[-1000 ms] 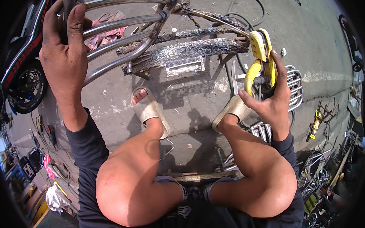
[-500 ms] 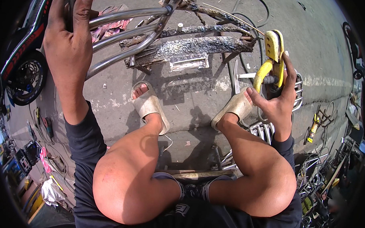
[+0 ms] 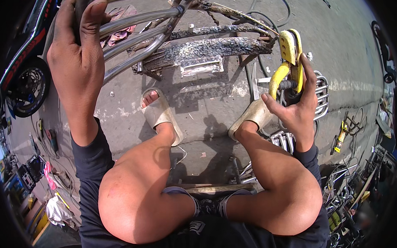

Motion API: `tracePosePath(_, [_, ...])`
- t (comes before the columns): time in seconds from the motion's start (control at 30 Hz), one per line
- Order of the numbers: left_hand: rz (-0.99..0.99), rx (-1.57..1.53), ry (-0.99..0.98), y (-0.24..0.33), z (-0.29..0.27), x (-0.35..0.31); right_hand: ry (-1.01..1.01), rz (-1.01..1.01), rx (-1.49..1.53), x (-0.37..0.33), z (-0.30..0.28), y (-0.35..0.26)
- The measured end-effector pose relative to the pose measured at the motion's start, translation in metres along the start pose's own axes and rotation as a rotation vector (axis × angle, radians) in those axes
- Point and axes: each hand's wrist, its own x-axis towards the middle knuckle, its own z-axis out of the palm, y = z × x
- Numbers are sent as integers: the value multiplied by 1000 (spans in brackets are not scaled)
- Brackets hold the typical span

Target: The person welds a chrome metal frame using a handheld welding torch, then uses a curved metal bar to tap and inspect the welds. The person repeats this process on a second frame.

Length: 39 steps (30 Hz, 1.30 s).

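Note:
At the upper left my left hand (image 3: 75,62) is closed, thumb and fingers round a side of a shiny frame of metal tubes (image 3: 140,34). Just what they grip is partly hidden by the hand. My right hand (image 3: 299,109), on the right, wraps round a yellow welding electrode holder (image 3: 287,48); its jaws point up and a dark spring shows beside the lever. From the jaws a thin welding rod (image 3: 251,18) slants up and left toward the frame. Under the frame stands a low, spatter-crusted metal stand (image 3: 213,49).
A hammer (image 3: 254,80) lies by my right slipper (image 3: 250,115). Dark cable (image 3: 286,16) loops behind the holder, and a metal grille (image 3: 321,93) lies beside my right hand. A motorcycle wheel (image 3: 29,88) stands at far left. Scrap metal (image 3: 363,197) piles up at lower right.
My right hand has moved slightly left with the electrode holder and rod. My left hand sits a little lower, still on the tube frame. The whole view has shifted slightly.

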Motion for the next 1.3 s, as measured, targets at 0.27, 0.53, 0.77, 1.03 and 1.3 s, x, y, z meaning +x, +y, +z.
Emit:
tracePosePath(0.27, [82,-10,-71,-12,0,4,1,-72,-40,-3,-1,-1])
tracePosePath(0.53, [34,-140,-43,-17,0,4,-7,-45,-57,-3,0,-1])
tracePosePath(0.77, [-29,-334,-1,-8,-5,4,-1,-3,-10,-4,-1,-3])
tracePosePath(1.03, [-106,-226,-96,-4,-12,5,44,151,293,-18,-8,3])
tracePosePath(1.3, [-51,-74,-4,-7,-4,0,20,13,262,-38,-39,22])
